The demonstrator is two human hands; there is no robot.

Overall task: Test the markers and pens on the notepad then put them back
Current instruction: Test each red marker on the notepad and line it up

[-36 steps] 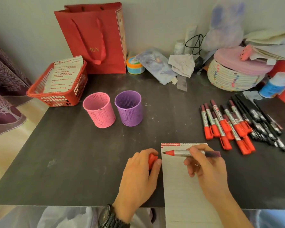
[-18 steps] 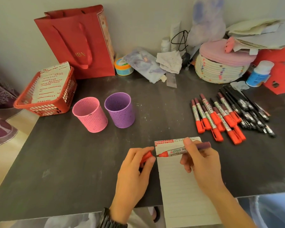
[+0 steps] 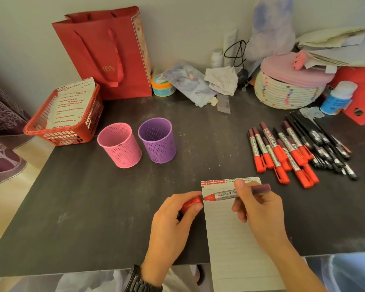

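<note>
The counter (image 3: pixel 93 207) is dark and flat. A red basket (image 3: pixel 72 137) sits on its left edge, and a red paper bag (image 3: pixel 105 53) stands at the back. A pink cup (image 3: pixel 120 147) and a purple cup (image 3: pixel 158 144) stand side by side. A lined notepad (image 3: pixel 230 239) lies at the near edge. Red markers (image 3: pixel 280 152) and black pens (image 3: pixel 320 142) lie in a bunch on the right. A round rope basket (image 3: pixel 282 93) sits behind them.
</note>
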